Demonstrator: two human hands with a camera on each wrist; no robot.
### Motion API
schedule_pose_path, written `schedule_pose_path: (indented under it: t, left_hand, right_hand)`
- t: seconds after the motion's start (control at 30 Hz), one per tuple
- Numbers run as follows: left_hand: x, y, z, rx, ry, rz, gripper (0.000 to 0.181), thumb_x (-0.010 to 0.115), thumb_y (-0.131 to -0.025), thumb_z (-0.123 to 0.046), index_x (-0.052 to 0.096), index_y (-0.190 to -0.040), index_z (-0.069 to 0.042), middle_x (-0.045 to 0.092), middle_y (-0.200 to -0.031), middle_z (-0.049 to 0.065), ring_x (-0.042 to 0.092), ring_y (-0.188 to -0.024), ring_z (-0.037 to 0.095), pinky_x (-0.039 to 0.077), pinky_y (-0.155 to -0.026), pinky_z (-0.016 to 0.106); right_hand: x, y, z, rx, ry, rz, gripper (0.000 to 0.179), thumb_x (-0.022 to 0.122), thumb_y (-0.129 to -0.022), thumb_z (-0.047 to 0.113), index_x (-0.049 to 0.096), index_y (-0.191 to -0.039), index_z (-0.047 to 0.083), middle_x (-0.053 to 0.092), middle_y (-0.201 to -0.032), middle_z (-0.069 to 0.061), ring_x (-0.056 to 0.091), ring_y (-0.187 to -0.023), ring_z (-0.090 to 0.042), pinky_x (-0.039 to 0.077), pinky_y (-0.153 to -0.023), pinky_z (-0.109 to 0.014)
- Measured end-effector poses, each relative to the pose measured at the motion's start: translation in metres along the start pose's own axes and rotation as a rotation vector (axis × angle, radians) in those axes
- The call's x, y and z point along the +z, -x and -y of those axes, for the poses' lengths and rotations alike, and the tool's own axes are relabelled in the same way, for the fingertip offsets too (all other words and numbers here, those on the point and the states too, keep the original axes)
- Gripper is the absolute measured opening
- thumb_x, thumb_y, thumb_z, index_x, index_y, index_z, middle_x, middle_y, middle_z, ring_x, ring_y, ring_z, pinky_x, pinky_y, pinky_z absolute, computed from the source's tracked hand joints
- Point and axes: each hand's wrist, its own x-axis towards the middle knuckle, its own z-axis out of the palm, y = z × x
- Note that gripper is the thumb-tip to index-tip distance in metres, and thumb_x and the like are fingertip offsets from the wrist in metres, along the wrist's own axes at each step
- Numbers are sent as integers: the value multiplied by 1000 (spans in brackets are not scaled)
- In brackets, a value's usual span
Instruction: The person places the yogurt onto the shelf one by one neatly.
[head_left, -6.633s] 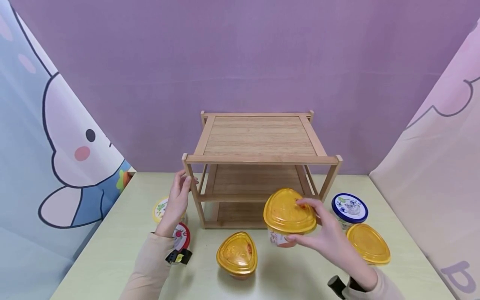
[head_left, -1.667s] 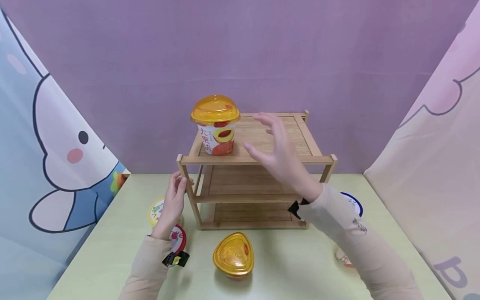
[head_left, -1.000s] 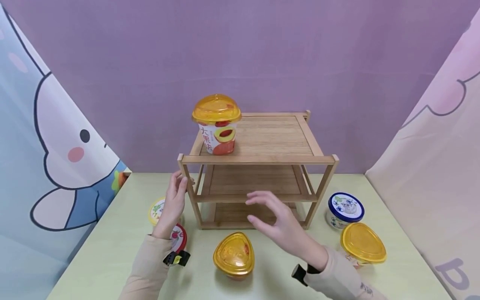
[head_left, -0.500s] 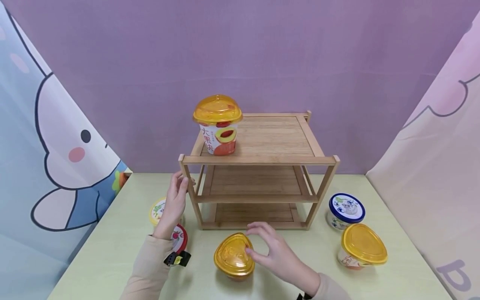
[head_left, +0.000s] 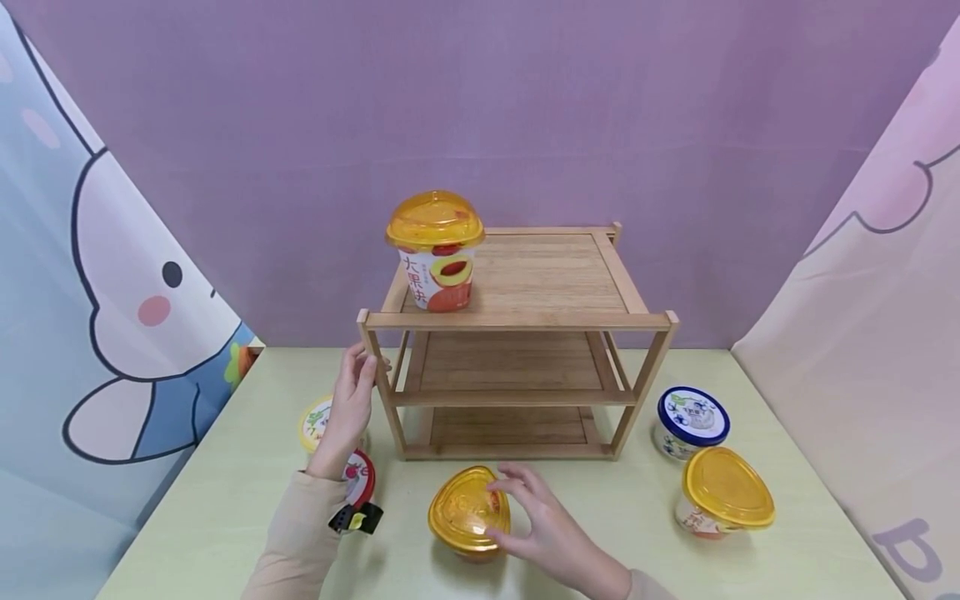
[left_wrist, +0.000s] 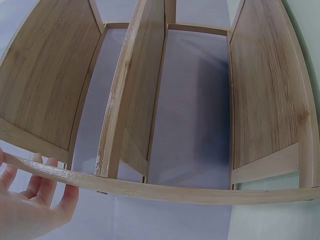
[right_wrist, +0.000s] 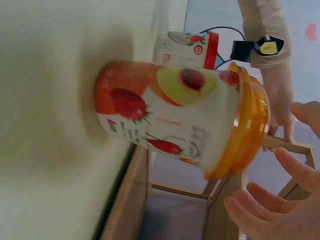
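My left hand (head_left: 351, 406) grips the front left post of a three-tier wooden shelf (head_left: 517, 319); in the left wrist view its fingers (left_wrist: 46, 189) curl round the post. My right hand (head_left: 553, 537) hovers with fingers spread at the yellow-lidded yogurt cup (head_left: 467, 510) in front of the shelf. In the right wrist view this cup (right_wrist: 175, 112), printed with fruit, stands on the table, and a gap shows between its lid and my fingers (right_wrist: 295, 167). Another such yogurt cup (head_left: 437, 258) stands upright at the left of the top tier.
Right of the shelf stand a blue-lidded tub (head_left: 693, 421) and another yellow-lidded cup (head_left: 727, 492). A yellow-lidded tub (head_left: 313, 421) and a red-lidded tub (head_left: 362, 479) sit partly hidden behind my left arm. A purple curtain (head_left: 517, 117) hangs behind the shelf.
My right hand carried a yellow-lidded yogurt cup up to the top tier's left and let go. It then came down to the cup on the table. The left hand kept its hold.
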Motion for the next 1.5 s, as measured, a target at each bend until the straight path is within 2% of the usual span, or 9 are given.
schedule_pose_path:
  t: [0.1, 0.2, 0.37, 0.47, 0.7, 0.87, 0.97, 1.2, 1.5]
  left_hand:
    - [0, 0, 1, -1, 2, -1, 33, 31, -97, -16, 33, -123, 4, 50, -99, 17, 51, -89, 5, 38, -81, 17]
    - [1, 0, 1, 1, 0, -1, 33, 31, -97, -16, 33, -123, 4, 50, -97, 14, 50, -88, 4, 39, -82, 16]
    - [1, 0, 0, 5, 7, -3, 32, 31, -97, -15, 33, -123, 4, 49, -99, 19, 50, -88, 3, 39, -82, 16]
    - [1, 0, -1, -1, 13, -5, 32, 31, -97, -16, 33, -122, 4, 49, -100, 21, 50, -88, 3, 39, -82, 17]
    - [1, 1, -2, -21, 13, -4, 34, 31, -97, -18, 33, -122, 4, 50, -97, 10, 51, -90, 7, 38, -83, 18]
    - [1, 1, -1, -12, 15, -6, 33, 31, -97, -17, 32, -123, 5, 48, -100, 20, 50, -89, 4, 38, -82, 18]
    - [1, 0, 0, -3, 16, -8, 33, 31, -97, -17, 33, -122, 4, 49, -99, 18, 50, -89, 6, 38, -82, 18]
    - [2, 0, 0, -3, 9, -10, 33, 32, -97, -17, 34, -123, 3, 51, -94, 7, 50, -89, 6, 39, -82, 18]
    - [2, 1, -2, -4, -4, -9, 33, 30, -97, -17, 33, -122, 5, 49, -99, 18, 50, -89, 4, 37, -82, 18]
  right_hand:
    - [3, 1, -1, 29, -20, 38, 48, 64, -77, 41, 52, -115, 13, 36, -132, -9, 42, -115, -33, 42, -84, -50]
    - [4, 3, -1, 59, -37, 86, 55, 63, -76, 46, 49, -118, 13, 30, -136, -12, 40, -116, -38, 41, -83, -52]
    - [8, 3, -3, 48, -27, 124, 64, 62, -73, 51, 48, -120, 12, 26, -139, -15, 40, -116, -38, 42, -84, -50]
    - [10, 3, -5, 21, -13, 118, 64, 62, -73, 51, 48, -120, 10, 27, -138, -15, 41, -115, -37, 42, -84, -47]
    - [12, 3, -9, 4, -11, 119, 62, 65, -73, 45, 50, -120, 7, 33, -136, -12, 42, -116, -32, 42, -87, -44]
    - [11, 3, -12, -9, -19, 124, 60, 68, -73, 38, 50, -121, 7, 36, -135, -13, 44, -115, -32, 42, -86, -43]
    - [9, 1, -14, -13, -22, 140, 59, 69, -73, 37, 51, -121, 7, 37, -135, -13, 44, -115, -32, 42, -87, -44]
    - [-3, -6, -18, 31, -69, 264, 58, 67, -73, 39, 52, -121, 10, 37, -135, -14, 42, -117, -33, 38, -90, -45]
    - [-12, -16, -24, 52, -141, 391, 60, 69, -73, 34, 49, -126, 13, 35, -138, -8, 37, -121, -30, 35, -95, -42]
